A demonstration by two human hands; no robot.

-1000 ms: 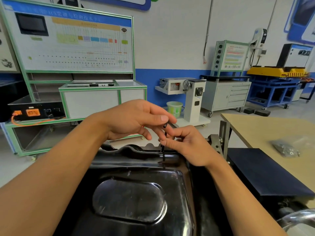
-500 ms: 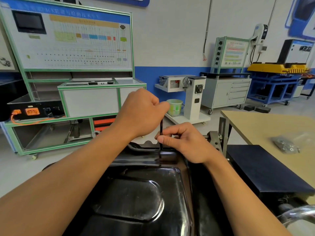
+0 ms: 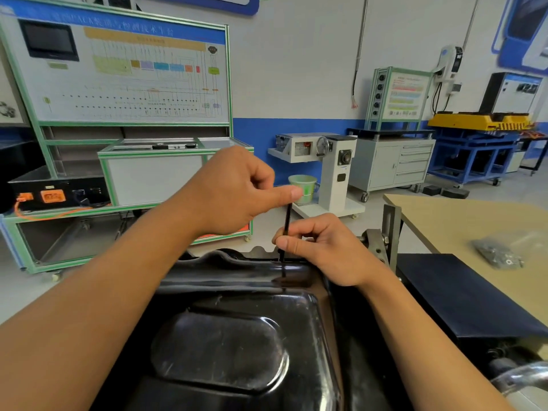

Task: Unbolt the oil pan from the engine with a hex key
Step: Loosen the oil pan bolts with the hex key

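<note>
Slim black hex key (image 3: 286,223) upright on glossy oil pan (image 3: 237,336): left hand (image 3: 234,191) grasps its top, right hand (image 3: 326,250) pinches shaft.

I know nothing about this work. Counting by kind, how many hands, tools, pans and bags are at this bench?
2 hands: left hand, right hand
1 hex key
1 oil pan
1 bag of small parts
Total: 5

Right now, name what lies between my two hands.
Head view: the thin black hex key, upright, left hand at its top, right hand pinching lower down.
</note>
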